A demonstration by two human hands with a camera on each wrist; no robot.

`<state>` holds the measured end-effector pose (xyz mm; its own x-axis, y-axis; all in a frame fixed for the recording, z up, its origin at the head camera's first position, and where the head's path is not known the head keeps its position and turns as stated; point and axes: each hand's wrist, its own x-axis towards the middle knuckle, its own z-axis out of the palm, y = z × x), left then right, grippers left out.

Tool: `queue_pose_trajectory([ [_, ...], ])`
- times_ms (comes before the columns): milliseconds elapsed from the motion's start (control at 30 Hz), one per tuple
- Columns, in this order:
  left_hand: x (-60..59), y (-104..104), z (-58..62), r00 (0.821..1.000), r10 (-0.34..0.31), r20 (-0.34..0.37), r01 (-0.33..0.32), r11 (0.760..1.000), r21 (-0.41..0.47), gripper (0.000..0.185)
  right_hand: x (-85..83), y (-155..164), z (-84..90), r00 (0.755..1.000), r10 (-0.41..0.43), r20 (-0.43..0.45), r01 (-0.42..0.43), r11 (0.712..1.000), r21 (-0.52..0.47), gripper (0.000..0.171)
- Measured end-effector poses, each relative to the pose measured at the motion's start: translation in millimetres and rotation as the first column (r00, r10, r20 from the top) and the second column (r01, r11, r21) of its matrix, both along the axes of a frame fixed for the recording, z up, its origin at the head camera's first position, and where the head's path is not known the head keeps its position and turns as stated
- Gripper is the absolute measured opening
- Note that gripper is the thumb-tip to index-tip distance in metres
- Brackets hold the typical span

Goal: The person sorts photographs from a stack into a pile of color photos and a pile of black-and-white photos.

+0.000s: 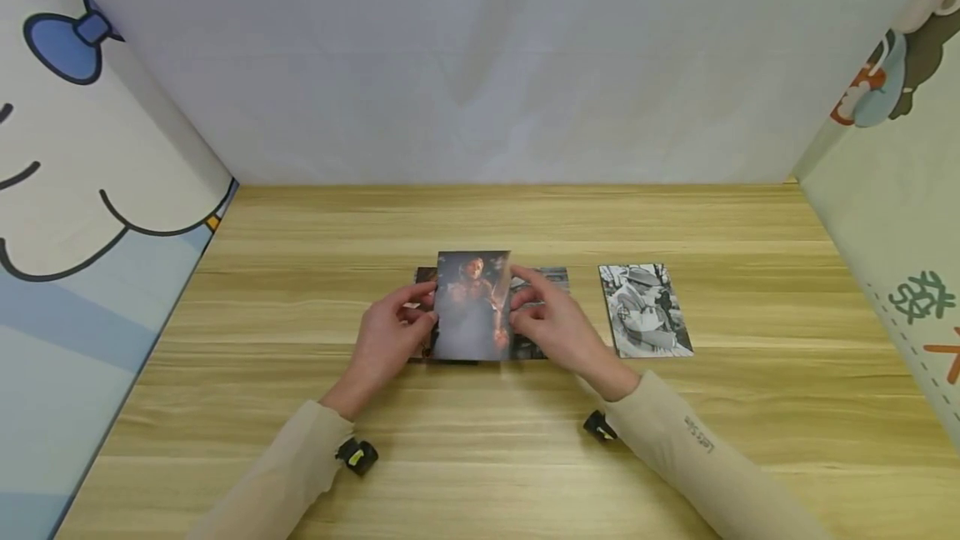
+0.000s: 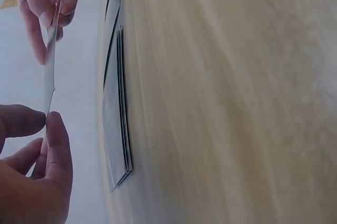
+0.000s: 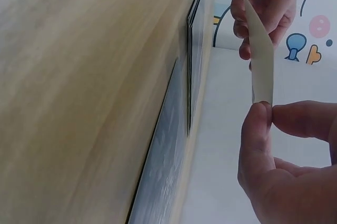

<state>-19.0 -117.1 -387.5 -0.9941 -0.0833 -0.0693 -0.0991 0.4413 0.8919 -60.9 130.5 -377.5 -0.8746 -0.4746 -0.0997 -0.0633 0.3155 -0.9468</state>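
Both hands hold one colour photo (image 1: 472, 305) a little above the wooden table (image 1: 480, 457), over a small stack of photos (image 1: 542, 277). My left hand (image 1: 390, 338) pinches its left edge between thumb and fingers, and my right hand (image 1: 551, 323) pinches its right edge. The left wrist view shows the photo (image 2: 50, 71) edge-on between the left hand (image 2: 45, 124) and the right hand (image 2: 47, 2), with the stack (image 2: 118, 124) flat on the table. The right wrist view shows the same photo (image 3: 261, 60) pinched by the right hand (image 3: 268, 113).
A black-and-white photo (image 1: 645, 311) lies flat to the right of the stack. White panel behind, cartoon-printed walls (image 1: 90, 190) on both sides. Small black devices (image 1: 357, 455) sit at both wrists.
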Motion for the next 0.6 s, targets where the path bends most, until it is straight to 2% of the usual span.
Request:
queue_pose_trajectory([
  [300, -0.1, -8.0, 0.3, 0.999, -0.004, -0.034, 0.003, 1.0, -0.002, 0.04, 0.4, -8.8, 2.8, 1.0, 0.004, -0.016, -0.003, 1.0, 0.029, 0.068],
  [600, 0.0, -13.6, 2.4, 1.0, 0.015, 0.008, -0.015, 1.0, -0.027, 0.041, 1.3, -14.7, 3.7, 1.0, 0.004, -0.013, -0.003, 0.999, 0.04, 0.068],
])
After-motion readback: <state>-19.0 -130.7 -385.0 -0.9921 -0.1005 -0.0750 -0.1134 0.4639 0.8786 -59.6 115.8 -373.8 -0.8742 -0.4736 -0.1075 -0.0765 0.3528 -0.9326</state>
